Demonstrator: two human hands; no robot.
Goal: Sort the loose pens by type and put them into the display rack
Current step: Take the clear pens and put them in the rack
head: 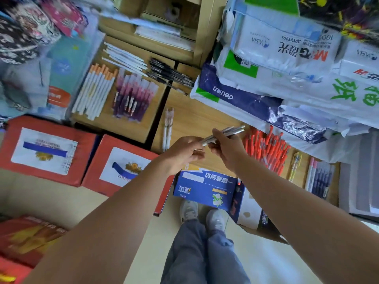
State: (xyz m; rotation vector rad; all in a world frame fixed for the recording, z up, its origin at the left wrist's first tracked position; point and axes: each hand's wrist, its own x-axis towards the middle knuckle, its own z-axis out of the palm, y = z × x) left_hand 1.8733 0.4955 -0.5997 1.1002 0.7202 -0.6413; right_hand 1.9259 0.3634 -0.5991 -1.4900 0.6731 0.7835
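L hand & R hand both pinch a bundle of grey pens mid-frame, above the rack, prob. squaring same-type pens together so they drop into one bay.

Both hands meet on a bundle of silver pens. Right hand grips it mid-length; left hand pinches the near end. Just right of the grip I see orange pens, heaped. Left of it and beyond, white pens lie on the wooden rack. A blue box sits nearer me, below the grip.
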